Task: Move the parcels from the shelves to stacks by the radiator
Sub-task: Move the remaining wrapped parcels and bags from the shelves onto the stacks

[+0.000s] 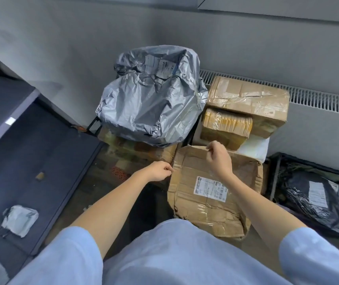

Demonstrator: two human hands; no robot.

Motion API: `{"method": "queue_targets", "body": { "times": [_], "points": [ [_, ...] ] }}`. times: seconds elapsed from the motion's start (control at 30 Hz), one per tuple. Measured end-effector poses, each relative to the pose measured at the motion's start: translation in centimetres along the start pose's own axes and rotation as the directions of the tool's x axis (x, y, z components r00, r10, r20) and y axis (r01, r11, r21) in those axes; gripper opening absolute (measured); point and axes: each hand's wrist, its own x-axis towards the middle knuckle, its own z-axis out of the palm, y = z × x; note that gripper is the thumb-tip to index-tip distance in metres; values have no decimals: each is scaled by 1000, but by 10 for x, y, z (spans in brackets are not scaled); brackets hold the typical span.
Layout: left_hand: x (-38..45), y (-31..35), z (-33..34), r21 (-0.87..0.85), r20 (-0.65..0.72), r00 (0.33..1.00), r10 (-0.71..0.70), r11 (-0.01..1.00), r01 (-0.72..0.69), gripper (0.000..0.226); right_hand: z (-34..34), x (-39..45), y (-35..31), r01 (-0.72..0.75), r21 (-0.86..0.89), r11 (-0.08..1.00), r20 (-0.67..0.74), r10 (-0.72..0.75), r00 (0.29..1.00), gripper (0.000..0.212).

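Note:
A battered cardboard parcel [211,194] with a white label lies on the floor in front of me. My left hand [159,170] hovers at its left edge, fingers loosely curled, holding nothing. My right hand [219,159] hangs over its far edge, fingers also loosely curled and empty. Behind it a big grey plastic bag parcel [150,103] sits on a flat box [142,150]. To the right, a taped small box [227,127] and a larger brown box [249,99] rest on a white box [257,148] against the radiator [318,99].
Dark shelves [30,145] run along the left, with a small grey mailer [19,220] on the lower one. A black plastic-wrapped parcel [321,200] lies in a black frame at the right. The grey wall stands behind everything.

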Motion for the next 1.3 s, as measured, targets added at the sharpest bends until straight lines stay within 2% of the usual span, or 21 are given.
{"method": "queue_targets", "body": {
  "times": [0.13, 0.37, 0.43, 0.57, 0.63, 0.73, 0.87, 1.0, 1.1, 1.17, 1.23, 1.3],
  "points": [
    [-24, -44, -7, 2, -43, 997, -63, 998, 63, 33, 28, -18, -36, 232, -106, 967, 192, -209, 959, 8],
    [-105, -164, 3, -289, -179, 946, -271, 933, 213, 32, 93, -47, -128, 490, -141, 860, 476, -375, 795, 25],
    [-135, -209, 15, -404, -194, 916, -352, 879, 252, 32, 116, -61, -157, 568, -134, 812, 529, -426, 734, 25],
    [-206, -302, 47, -666, -209, 802, -560, 682, 302, 20, 169, -96, -223, 701, -116, 703, 634, -492, 598, 25],
    [-241, -346, 68, -725, -172, 780, -601, 614, 313, 29, 198, -116, -256, 752, -107, 650, 684, -500, 530, 25],
    [-294, -407, 100, -812, -132, 709, -693, 486, 323, 21, 248, -157, -307, 803, -57, 593, 752, -504, 426, 27],
    [-356, -472, 140, -907, -119, 625, -772, 341, 248, 14, 315, -225, -368, 862, 6, 507, 831, -482, 277, 27],
    [-403, -523, 180, -977, -93, 540, -836, 180, 111, 20, 371, -294, -415, 880, 66, 471, 890, -427, 162, 27],
    [-420, -556, 206, -994, -108, 482, -870, 91, -58, 26, 408, -331, -446, 897, 75, 437, 922, -374, 105, 31],
    [-424, -573, 217, -982, -83, 457, -885, -6, -189, 22, 433, -346, -467, 910, 74, 409, 937, -342, 77, 33],
    [-424, -589, 222, -957, -25, 464, -885, -113, -268, 11, 460, -353, -486, 914, 71, 401, 946, -317, 66, 33],
    [-418, -608, 222, -943, 26, 483, -875, -181, -278, 15, 491, -355, -505, 922, 45, 384, 962, -265, 64, 31]
  ]
}}
